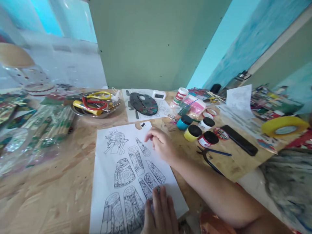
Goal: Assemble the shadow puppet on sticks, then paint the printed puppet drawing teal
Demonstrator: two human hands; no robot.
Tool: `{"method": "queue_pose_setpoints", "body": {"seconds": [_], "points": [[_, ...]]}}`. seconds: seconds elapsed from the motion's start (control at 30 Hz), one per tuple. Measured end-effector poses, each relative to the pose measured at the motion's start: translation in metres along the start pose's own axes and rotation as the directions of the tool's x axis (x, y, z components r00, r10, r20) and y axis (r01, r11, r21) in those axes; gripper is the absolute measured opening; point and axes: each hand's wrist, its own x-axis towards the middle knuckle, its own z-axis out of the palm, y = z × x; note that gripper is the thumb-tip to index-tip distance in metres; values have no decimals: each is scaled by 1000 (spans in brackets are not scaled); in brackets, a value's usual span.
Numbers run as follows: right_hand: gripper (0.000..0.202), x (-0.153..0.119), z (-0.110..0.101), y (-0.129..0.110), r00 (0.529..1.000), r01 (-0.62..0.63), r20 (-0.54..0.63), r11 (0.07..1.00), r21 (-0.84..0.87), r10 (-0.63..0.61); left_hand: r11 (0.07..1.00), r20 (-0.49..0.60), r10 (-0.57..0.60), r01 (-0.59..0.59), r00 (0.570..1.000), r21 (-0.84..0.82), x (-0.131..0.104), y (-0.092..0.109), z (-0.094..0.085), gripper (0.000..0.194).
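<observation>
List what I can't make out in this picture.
All in the head view:
- Drawings under the left hand: hidden by that hand.
- Bottom end of the printed sheet: cut off by the lower edge.
- Right palm: hidden by the right hand's back and curled fingers.
- White digital unit's reading: too small.

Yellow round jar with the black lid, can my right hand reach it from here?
Probably yes: the yellow round jar with the black lid stands just right of your bare right hand, with brown wooden tabletop between them and nothing visibly blocking.
</observation>
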Motion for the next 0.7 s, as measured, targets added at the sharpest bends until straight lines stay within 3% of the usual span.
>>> {"method": "queue_pose_setpoints", "body": {"seconds": [0.27,0.5,0.7], "points": [[17,-3,-8,-3,999,-20,43,1000,-5,21,998,-77,-44,47,996,42,5,3,4,23],[16,-3,-5,-4,999,-10,40,999,-52,12,991,-71,-112,117,991,65,8,12,3,26],[15,-5,-6,-6,999,32,46,995,-97,-28,956,-28,-290,291,957,21,17,23,2,23]]}}
